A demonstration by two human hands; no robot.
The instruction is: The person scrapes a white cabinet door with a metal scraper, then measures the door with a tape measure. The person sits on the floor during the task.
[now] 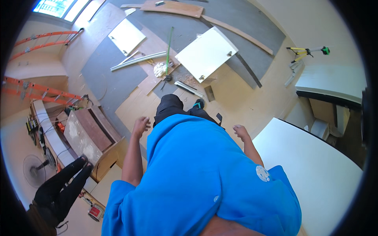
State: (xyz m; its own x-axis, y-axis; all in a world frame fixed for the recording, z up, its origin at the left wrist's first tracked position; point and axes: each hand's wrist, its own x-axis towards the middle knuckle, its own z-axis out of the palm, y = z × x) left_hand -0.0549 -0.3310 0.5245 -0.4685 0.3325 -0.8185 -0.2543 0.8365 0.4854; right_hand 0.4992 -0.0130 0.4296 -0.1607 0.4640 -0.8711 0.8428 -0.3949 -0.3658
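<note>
Wooden cabinet (92, 135) sits on the floor just outboard of the left hand (141, 126), lying on its side with the plywood faces up. I judge it heavy, stiff and awkward for one person. Best hold is probably the carcass edges or corners; the scuffed face panel gives no grip. The left hand is empty, fingers loosely curled, hanging in the air and clear of everything. The right hand (241, 131) is the same: half open, nothing in it, touching nothing. Just outboard of the right hand is a large white board (315, 169). It's flat and smooth, likely slippery, rigid and weighty, with edges that chip. I'd take it by the long edges with two hands. The floor (236, 98) is bare ply with grey sheet patches. Ahead of both hands lie two white door panels (206, 53) with hinges fitted, aluminium rails (138, 61), a green rod (169, 47), wood shavings and offcuts. Far outboard of the left hand are orange ladders (35, 92), a floor fan (35, 171), and another person's dark-clad legs (65, 183). A yellow tripod (305, 51) stands well ahead of the right hand by the wall.
</note>
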